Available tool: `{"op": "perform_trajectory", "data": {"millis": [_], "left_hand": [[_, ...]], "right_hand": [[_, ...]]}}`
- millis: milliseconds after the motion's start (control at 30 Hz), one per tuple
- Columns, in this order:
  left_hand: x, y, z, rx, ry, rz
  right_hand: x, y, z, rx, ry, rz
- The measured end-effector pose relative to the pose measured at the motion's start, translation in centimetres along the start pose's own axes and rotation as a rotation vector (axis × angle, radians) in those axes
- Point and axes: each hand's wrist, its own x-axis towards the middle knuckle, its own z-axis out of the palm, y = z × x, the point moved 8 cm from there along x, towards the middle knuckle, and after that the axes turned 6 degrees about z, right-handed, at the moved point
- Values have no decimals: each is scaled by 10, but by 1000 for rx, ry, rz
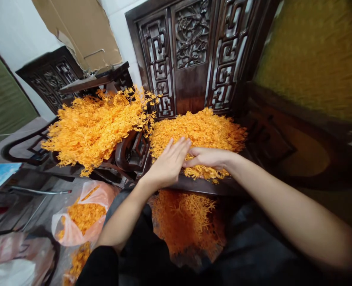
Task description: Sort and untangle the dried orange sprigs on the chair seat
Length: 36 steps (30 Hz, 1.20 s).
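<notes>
A heap of bright orange, branching plastic-looking sprigs (pixel 199 125) lies on the seat of a dark carved wooden chair (pixel 193 85). My left hand (pixel 171 161) rests on the heap's front left part, its fingers stretched out and close together. Beside it, my right hand (pixel 210 157) lies low over the front of the heap, thumb and fingers apart. Its fingertips meet or pass under my left hand, so part of them is hidden. I make out no separate piece gripped in either hand.
A second orange heap (pixel 95 127) covers another carved chair at left. Below stand a pinkish plastic bag (pixel 77 234) of orange pieces and another bag (pixel 11 258). More sprigs (pixel 190 222) show under the seat edge. Cardboard (pixel 80 28) leans behind.
</notes>
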Motion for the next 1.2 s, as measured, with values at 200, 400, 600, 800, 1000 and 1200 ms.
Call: {"op": "perform_trajectory", "data": {"millis": [200, 400, 600, 800, 1000, 1200], "left_hand": [[-5, -30, 35, -50, -148, -387], [-16, -69, 42, -605, 81, -709], [-11, -76, 61, -706, 127, -856], [8, -60, 70, -503, 96, -764], [19, -42, 85, -360, -111, -734], [22, -37, 83, -653, -150, -743]], "right_hand": [[-6, -3, -9, 24, -231, 42], [-8, 12, -85, 380, 547, 25], [-25, -44, -41, -459, 671, -289], [-7, -39, -24, -693, 570, -166], [19, -7, -46, -703, 533, 18], [44, 32, -93, -541, 625, 223]]}}
